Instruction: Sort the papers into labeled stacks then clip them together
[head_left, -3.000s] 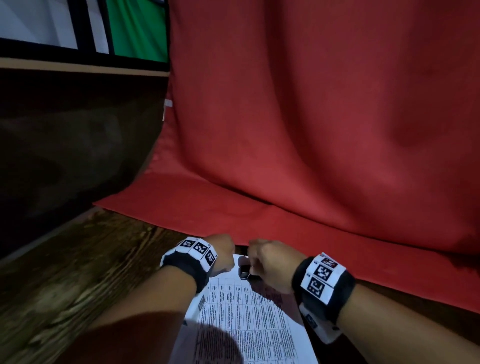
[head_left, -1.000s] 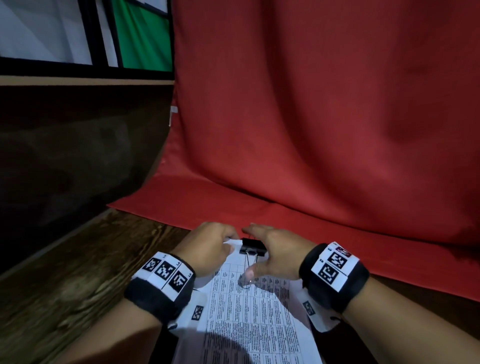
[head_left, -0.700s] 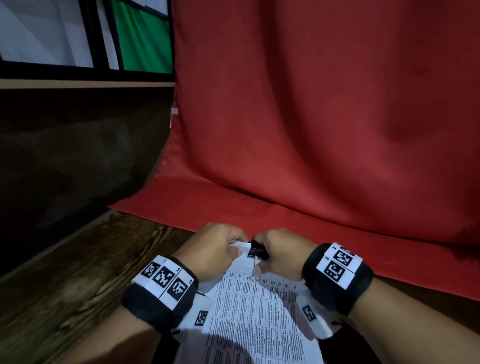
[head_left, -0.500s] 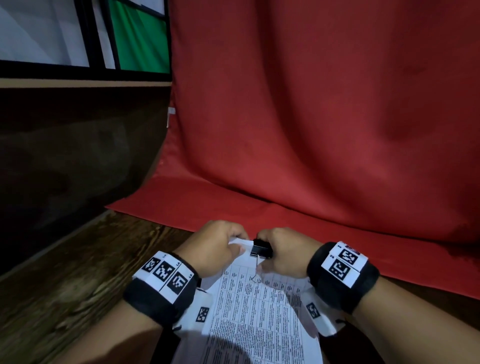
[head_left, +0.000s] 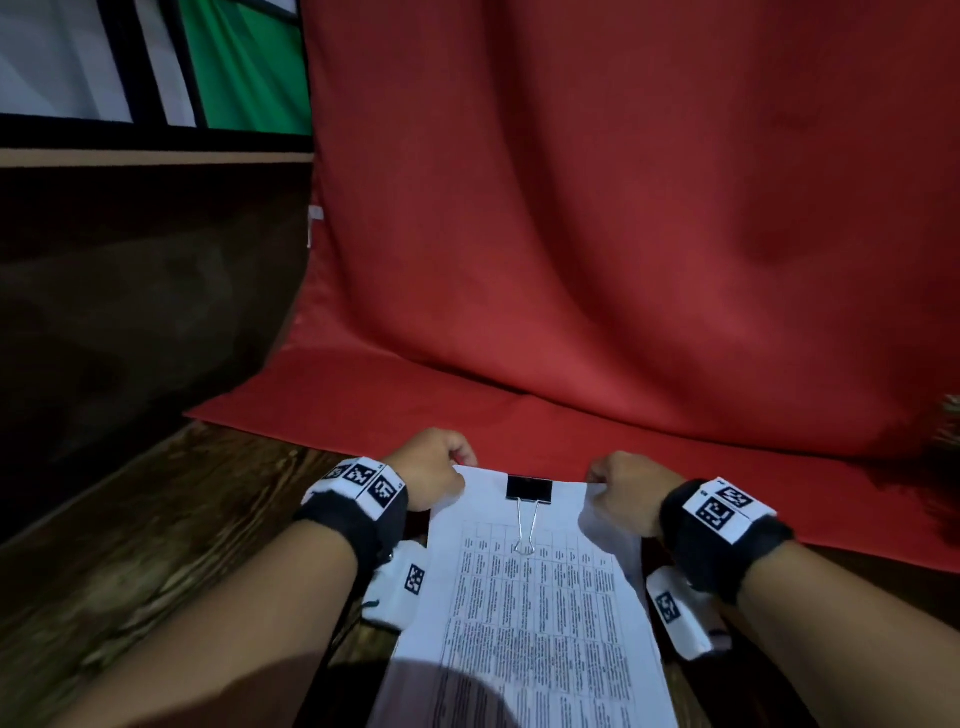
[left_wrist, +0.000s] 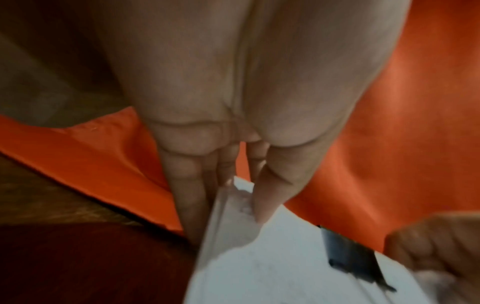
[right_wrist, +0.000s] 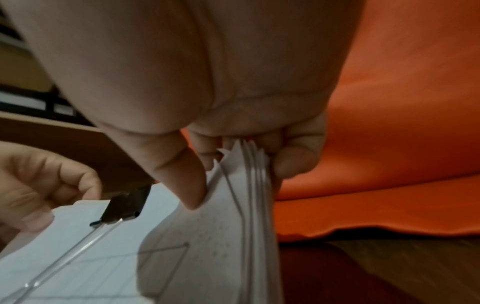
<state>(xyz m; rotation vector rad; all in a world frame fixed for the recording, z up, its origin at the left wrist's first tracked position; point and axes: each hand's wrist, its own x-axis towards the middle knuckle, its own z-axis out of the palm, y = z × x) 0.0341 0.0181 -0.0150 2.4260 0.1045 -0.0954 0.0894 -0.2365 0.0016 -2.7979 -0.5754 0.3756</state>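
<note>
Two hands on one stack of papers (head_left: 524, 613), near the middle of the tabletop (head_left: 171, 530). Left hand (head_left: 434, 475) pinching the far left corner, thumb on top and fingers (left_wrist: 192, 197) below. Right hand (head_left: 623, 491) pinching the far right corner, thumb on top, fingers curled under. Right corner lifted and bent up, with sheet edges fanned apart in the right wrist view. Papers white, top sheet printed with a grid of small text, too small to read. Black clip (head_left: 530, 489) clamped on the middle of the far edge, between the hands and touching neither. Silver wire handle (head_left: 524, 527) folded flat on the top sheet, pointing to the near side. Far edge of the stack just at the edge of the red cloth (head_left: 571, 260). Cloth spread on the far part of the tabletop and hanging up behind like a curtain. Tabletop dark brown wood with grain, bare at the left. Black bands with white square code tags on both wrists (head_left: 358, 499). Dark wall at far left, with a window frame (head_left: 156, 78) and something green above it.
</note>
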